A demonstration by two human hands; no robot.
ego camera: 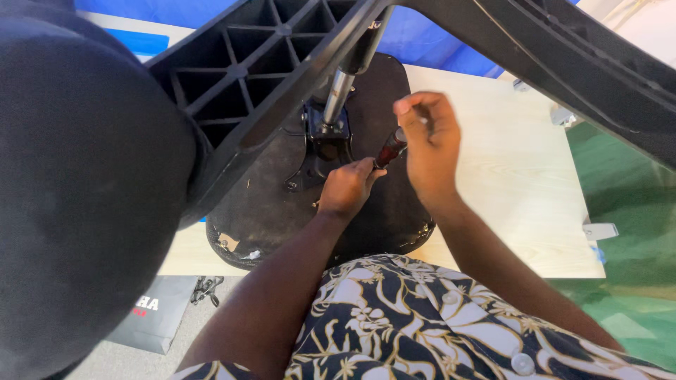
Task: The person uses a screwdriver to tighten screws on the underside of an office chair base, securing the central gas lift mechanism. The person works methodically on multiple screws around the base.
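Observation:
An office chair lies upside down on a pale wooden table [521, 176], its black seat underside [267, 211] facing up. A chrome gas-lift column [338, 95] rises from the black mounting plate [327, 137]. My right hand [429, 144] grips the dark red handle of a screwdriver [389, 149], which slants down toward the seat next to the plate. My left hand [346, 188] rests on the seat underside, its fingers pinching the tool's lower end. The tip is hidden behind those fingers.
The chair's black ribbed base leg [260, 63] and another leg [577, 63] cross overhead. A large dark rounded shape [77, 197] fills the left. A black bag [155, 309] lies on the grey floor; green flooring [627, 211] lies right. Blue sheet behind [436, 42].

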